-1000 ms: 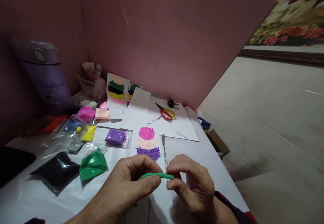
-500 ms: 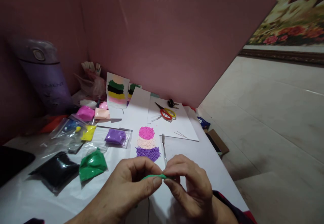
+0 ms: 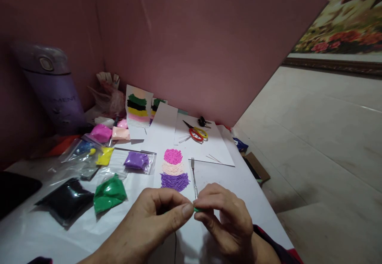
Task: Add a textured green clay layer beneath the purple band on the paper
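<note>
A small piece of green clay [image 3: 197,209] shows between the fingertips of both hands, mostly hidden by them. My left hand [image 3: 162,218] pinches it between thumb and forefinger. From the other side, my right hand [image 3: 223,216] grips it with thumb and fingers. Just beyond the fingers lies a small fork [image 3: 194,178], tines pointing away. Left of the fork is a textured clay piece in three bands: pink [image 3: 173,157], pale peach [image 3: 173,168] and purple [image 3: 174,182]. A bag of green clay [image 3: 110,194] rests left of my left hand.
Bags of black clay [image 3: 67,201], purple clay [image 3: 136,161] and yellow clay [image 3: 104,156] lie on the left. Scissors [image 3: 196,133] sit on white paper at the back. A striped card [image 3: 137,106] leans by the pink panel [image 3: 191,49]. A purple bottle [image 3: 53,92] stands far left.
My left thumb and forefinger have closed further over the green clay, and less of it shows. Both hands stay in nearly the same place.
</note>
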Action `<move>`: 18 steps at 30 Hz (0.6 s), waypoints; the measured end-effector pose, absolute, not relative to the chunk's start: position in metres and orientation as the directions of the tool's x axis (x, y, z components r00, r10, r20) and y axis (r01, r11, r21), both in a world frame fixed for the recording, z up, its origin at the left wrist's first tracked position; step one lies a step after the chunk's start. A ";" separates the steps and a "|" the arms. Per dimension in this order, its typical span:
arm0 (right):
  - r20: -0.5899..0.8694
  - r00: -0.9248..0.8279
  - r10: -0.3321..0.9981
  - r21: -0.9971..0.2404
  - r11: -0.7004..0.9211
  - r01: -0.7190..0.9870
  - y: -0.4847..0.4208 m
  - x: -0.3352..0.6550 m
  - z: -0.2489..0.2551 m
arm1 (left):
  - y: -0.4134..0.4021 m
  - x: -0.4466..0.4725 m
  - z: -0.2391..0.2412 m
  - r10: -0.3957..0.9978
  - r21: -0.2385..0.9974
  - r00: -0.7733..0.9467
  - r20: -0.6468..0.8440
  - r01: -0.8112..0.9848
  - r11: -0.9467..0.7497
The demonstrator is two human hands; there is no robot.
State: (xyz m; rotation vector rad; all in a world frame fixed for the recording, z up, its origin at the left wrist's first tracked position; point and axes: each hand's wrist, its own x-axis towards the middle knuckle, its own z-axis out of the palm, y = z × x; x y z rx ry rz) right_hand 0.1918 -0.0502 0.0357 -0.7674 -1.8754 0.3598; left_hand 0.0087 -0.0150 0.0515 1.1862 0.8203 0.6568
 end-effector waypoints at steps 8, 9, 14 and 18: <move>0.691 -0.200 0.694 -0.623 0.713 0.322 -0.048 0.191 0.036 | -0.015 0.005 0.055 0.798 0.962 0.558 -0.229 0.001 0.275; 0.689 -0.203 0.695 -0.622 0.712 0.325 -0.048 0.192 0.036 | -0.015 0.005 0.055 0.799 0.961 0.557 -0.228 -0.003 0.276; 0.671 -0.220 0.708 -0.628 0.701 0.338 -0.049 0.194 0.037 | -0.012 0.007 0.051 0.824 0.964 0.534 -0.189 -0.059 0.260; 0.662 -0.193 0.725 -0.642 0.680 0.355 -0.050 0.194 0.038 | -0.011 0.007 0.049 0.817 0.958 0.548 -0.180 -0.091 0.272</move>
